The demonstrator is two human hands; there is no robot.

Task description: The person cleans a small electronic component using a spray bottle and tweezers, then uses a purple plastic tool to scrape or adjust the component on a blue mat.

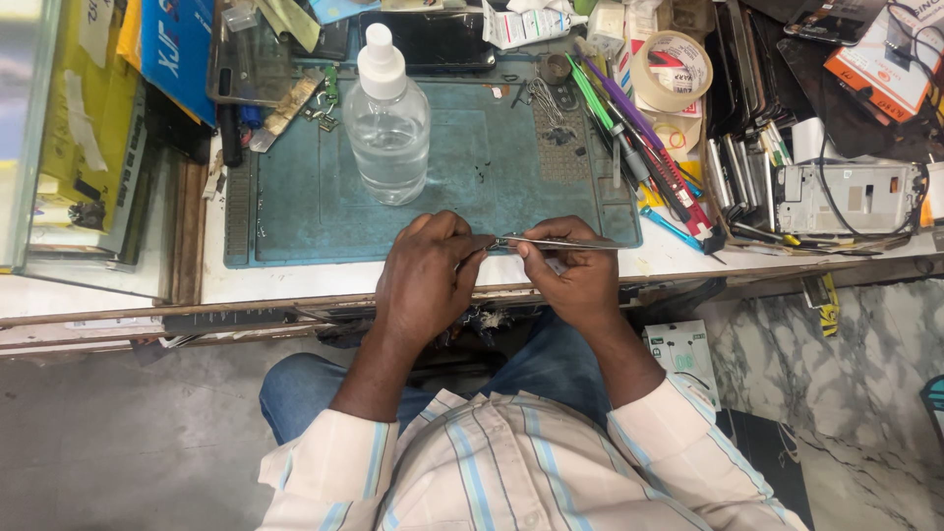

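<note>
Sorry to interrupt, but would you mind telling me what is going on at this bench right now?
A person seated at a cluttered workbench holds metal tweezers in the right hand, the tips pointing toward the left hand, which pinches something too small to identify. Both hands are at the near edge of a teal work mat. A clear plastic bottle with a white cap stands on the mat, and pens and tools lie to its right beside a roll of tape.

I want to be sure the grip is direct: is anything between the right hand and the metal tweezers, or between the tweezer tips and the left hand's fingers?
Nothing visible. The right hand grips the tweezers directly, and their tips meet the left hand at its fingertips. What is pinched there is too small to tell.
</note>
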